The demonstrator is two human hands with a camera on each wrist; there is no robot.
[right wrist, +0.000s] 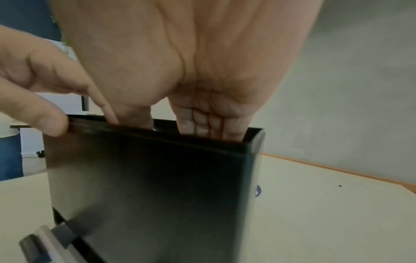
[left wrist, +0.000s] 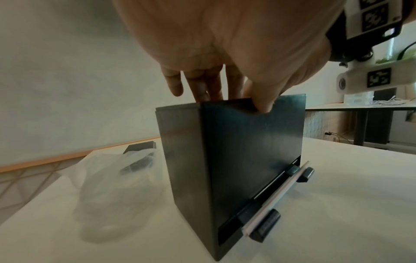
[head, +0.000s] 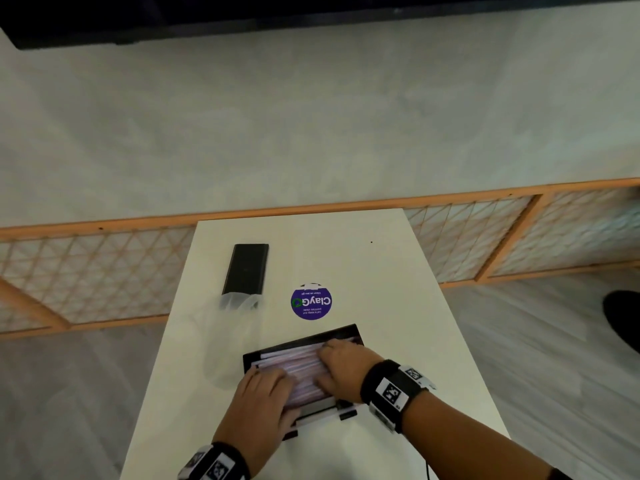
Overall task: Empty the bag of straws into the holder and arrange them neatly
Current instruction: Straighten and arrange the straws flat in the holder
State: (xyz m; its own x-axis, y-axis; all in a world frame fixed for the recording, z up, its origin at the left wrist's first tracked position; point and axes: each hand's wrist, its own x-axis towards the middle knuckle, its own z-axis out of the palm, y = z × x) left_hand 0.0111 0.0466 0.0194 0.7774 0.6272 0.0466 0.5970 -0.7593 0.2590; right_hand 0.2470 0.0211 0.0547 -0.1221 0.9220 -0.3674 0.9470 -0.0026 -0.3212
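Note:
A black box-shaped straw holder [head: 349, 332] stands near the front of the white table [head: 398, 271], its open top full of pale wrapped straws [head: 294, 362] lying side by side. My left hand [head: 263, 393] lies flat on the straws at their left end, fingers straight. At the right end my right hand [head: 341, 370] presses down the same way. In the left wrist view the holder [left wrist: 236, 160] shows one straw [left wrist: 276, 199] lying in its bottom dispensing slot. The right wrist view shows my fingers [right wrist: 209, 124] reaching into the holder [right wrist: 157, 186]. The empty clear plastic bag [head: 228, 334] lies crumpled left of the holder.
A black lid-like slab [head: 246, 268] lies at the table's back left, partly under the bag. A round purple sticker [head: 311, 302] sits mid-table behind the holder. A wooden lattice fence [head: 97, 271] runs behind the table. A dark shoe [head: 623, 317] shows at the right edge.

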